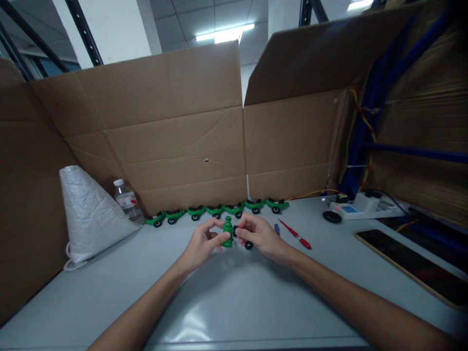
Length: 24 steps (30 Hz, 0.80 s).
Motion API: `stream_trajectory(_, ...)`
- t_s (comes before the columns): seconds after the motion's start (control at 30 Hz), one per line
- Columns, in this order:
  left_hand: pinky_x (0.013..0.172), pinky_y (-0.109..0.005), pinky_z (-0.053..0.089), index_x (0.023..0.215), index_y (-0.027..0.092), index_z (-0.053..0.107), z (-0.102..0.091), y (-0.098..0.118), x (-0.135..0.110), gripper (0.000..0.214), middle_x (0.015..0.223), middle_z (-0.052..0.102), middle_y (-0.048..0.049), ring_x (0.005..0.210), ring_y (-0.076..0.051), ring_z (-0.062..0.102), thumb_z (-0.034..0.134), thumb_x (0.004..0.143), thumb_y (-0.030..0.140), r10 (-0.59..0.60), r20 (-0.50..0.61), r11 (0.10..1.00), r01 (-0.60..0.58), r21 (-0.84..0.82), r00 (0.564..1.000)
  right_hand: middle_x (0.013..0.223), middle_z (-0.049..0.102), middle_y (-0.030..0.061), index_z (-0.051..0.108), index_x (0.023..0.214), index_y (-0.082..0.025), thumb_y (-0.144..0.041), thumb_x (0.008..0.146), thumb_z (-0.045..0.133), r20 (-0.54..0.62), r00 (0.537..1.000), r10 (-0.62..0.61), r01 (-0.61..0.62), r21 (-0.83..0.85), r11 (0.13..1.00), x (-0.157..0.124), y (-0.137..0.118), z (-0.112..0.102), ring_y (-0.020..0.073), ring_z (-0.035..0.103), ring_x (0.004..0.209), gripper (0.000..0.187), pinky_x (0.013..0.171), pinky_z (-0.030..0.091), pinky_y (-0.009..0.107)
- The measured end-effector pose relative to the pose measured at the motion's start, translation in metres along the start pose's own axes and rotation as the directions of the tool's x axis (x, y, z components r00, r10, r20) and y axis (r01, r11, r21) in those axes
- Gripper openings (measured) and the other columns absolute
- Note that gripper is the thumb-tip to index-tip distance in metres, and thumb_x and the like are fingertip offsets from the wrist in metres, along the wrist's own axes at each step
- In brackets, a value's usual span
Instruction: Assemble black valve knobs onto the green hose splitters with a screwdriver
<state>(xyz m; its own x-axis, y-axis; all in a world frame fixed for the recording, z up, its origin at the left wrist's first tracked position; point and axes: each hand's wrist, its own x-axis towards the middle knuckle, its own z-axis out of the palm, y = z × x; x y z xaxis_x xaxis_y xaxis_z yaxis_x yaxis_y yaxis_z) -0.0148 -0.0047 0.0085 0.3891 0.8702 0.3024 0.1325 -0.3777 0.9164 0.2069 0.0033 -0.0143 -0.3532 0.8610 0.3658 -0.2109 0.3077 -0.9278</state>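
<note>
My left hand [205, 242] pinches a green plastic toy vehicle body [227, 231] between thumb and fingers, above the middle of the table. On its right side my right hand [261, 235] closes on a small black part [235, 231], held against the green body. Whether that part is fixed to it, I cannot tell. A black toy wheel [248, 245] shows just under the right fingers. Behind the hands, several green toy vehicles [238, 212] with black wheels stand in a row along the cardboard.
Right of my hands lie a red screwdriver [297, 235] and a small blue item [277, 228]. A phone [409, 263], a power strip [360, 208] and a black ring [332, 217] are farther right. At left stand a silvery bag [95, 214] and a water bottle [127, 201]. Cardboard walls [175, 141] enclose the table.
</note>
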Motion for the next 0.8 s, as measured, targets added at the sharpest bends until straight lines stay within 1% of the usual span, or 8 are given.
stream_trajectory(0.17,0.057,-0.022,0.050,0.099,0.014,0.070,0.001,0.004,0.002,0.040,0.095,0.071,-0.0065,0.066,-0.013,0.068,0.083,0.085,0.049,-0.020,-0.002,1.000,0.020,-0.018,1.000,0.067,0.061,-0.0043,0.054,0.082,-0.021,-0.060,0.084,0.080,-0.016,0.999,-0.043,0.042,-0.055,0.998,0.000,0.000,0.001,0.0131,0.056,0.057,0.046,0.057,0.042,0.026)
stream_trajectory(0.27,0.057,-0.022,0.050,0.094,0.013,0.070,0.003,0.008,0.002,0.040,0.090,0.070,-0.0056,0.064,-0.012,0.066,0.084,0.084,0.050,-0.043,0.001,0.998,0.043,-0.048,0.999,0.068,0.058,-0.0045,0.052,0.082,-0.021,-0.058,0.088,0.075,-0.014,0.997,-0.079,0.077,-0.109,0.991,0.000,-0.001,0.002,0.0129,0.054,0.058,0.044,0.058,0.040,0.026)
stream_trajectory(0.37,0.057,-0.022,0.049,0.091,0.013,0.069,0.003,0.010,0.001,0.042,0.083,0.070,-0.0037,0.063,-0.012,0.064,0.085,0.083,0.051,-0.072,0.008,0.992,0.073,-0.101,0.997,0.072,0.056,-0.0042,0.051,0.084,-0.022,-0.051,0.095,0.069,0.002,0.994,-0.113,0.111,-0.189,0.976,-0.003,-0.006,0.004,0.0134,0.053,0.062,0.036,0.059,0.040,0.027)
stream_trajectory(0.43,0.058,-0.022,0.048,0.090,0.013,0.068,0.004,0.011,0.000,0.044,0.080,0.070,-0.0037,0.063,-0.012,0.065,0.086,0.082,0.052,-0.116,0.027,0.981,0.118,-0.155,0.993,0.074,0.055,-0.0040,0.051,0.087,-0.022,-0.044,0.099,0.063,0.019,0.990,-0.142,0.142,-0.290,0.946,-0.006,-0.011,0.005,0.0141,0.052,0.065,0.028,0.060,0.039,0.027)
stream_trajectory(0.53,0.058,-0.021,0.047,0.091,0.014,0.064,0.006,0.012,-0.001,0.049,0.078,0.071,-0.0046,0.064,-0.014,0.068,0.088,0.079,0.055,-0.191,0.063,0.947,0.201,-0.251,0.980,0.078,0.055,-0.0028,0.052,0.091,-0.022,-0.033,0.102,0.057,0.052,0.978,-0.200,0.200,-0.478,0.856,-0.010,-0.017,0.005,0.0154,0.052,0.070,0.017,0.065,0.038,0.028)
stream_trajectory(0.6,0.057,-0.021,0.046,0.092,0.015,0.061,0.008,0.014,0.000,0.050,0.078,0.071,-0.0037,0.064,-0.015,0.070,0.089,0.078,0.055,-0.206,0.073,0.932,0.219,-0.289,0.976,0.081,0.056,-0.0021,0.052,0.093,-0.023,-0.030,0.104,0.054,0.064,0.972,-0.226,0.224,-0.547,0.807,-0.011,-0.021,0.005,0.0162,0.054,0.073,0.013,0.068,0.038,0.029)
stream_trajectory(0.7,0.054,-0.020,0.044,0.093,0.017,0.057,0.013,0.020,0.001,0.049,0.079,0.069,-0.0005,0.063,-0.016,0.073,0.086,0.082,0.054,-0.143,0.040,0.947,0.148,-0.285,0.989,0.083,0.057,-0.0016,0.051,0.096,-0.023,-0.032,0.106,0.050,0.035,0.968,-0.248,0.222,-0.577,0.786,-0.011,-0.028,0.005,0.0170,0.055,0.074,0.013,0.071,0.039,0.030)
stream_trajectory(0.8,0.053,-0.020,0.045,0.095,0.018,0.055,0.016,0.024,0.002,0.045,0.078,0.067,0.0011,0.061,-0.016,0.074,0.082,0.087,0.053,-0.058,-0.004,0.969,0.055,-0.239,0.998,0.081,0.054,-0.0013,0.048,0.091,-0.024,-0.034,0.109,0.043,0.020,0.964,-0.267,0.218,-0.636,0.740,-0.010,-0.032,0.008,0.0180,0.054,0.074,0.022,0.071,0.038,0.030)
